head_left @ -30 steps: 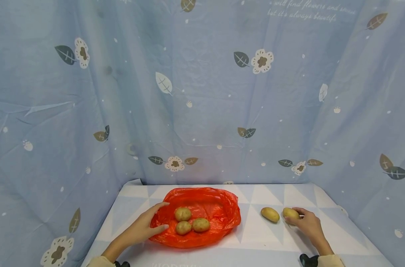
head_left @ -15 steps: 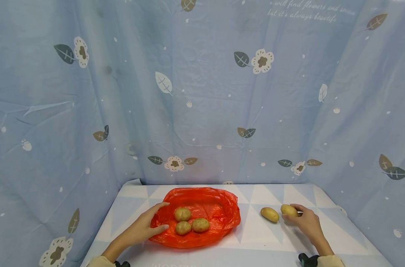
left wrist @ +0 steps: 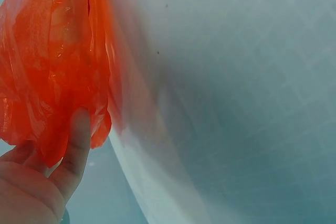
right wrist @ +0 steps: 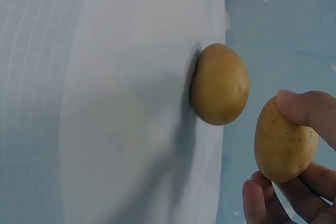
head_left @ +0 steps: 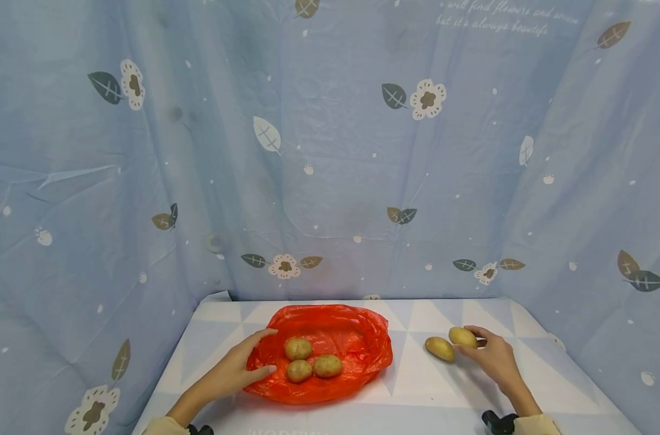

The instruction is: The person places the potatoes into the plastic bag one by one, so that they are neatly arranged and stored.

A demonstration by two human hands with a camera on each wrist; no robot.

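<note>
In the head view, the right hand (head_left: 495, 359) held a potato (head_left: 461, 337) between thumb and fingers, its long axis running roughly sideways. The red bag (head_left: 359, 344) lay well apart, off to the left across the surface (head_left: 411, 389), with three potatoes (head_left: 327, 366) inside. A loose potato (head_left: 440, 350) sat between the two, much nearer the right hand than the left. The left hand (head_left: 234, 368) gripped the bag's left side, thumb and fingers spread along its rim.

In the left wrist view, the plastic passed between the thumb and the other fingers; the bag's contents could not be made out.

In the right wrist view, the thumb pressed one end of the held potato and fingers supported the other, with a narrow gap separating it from the loose one.
</note>
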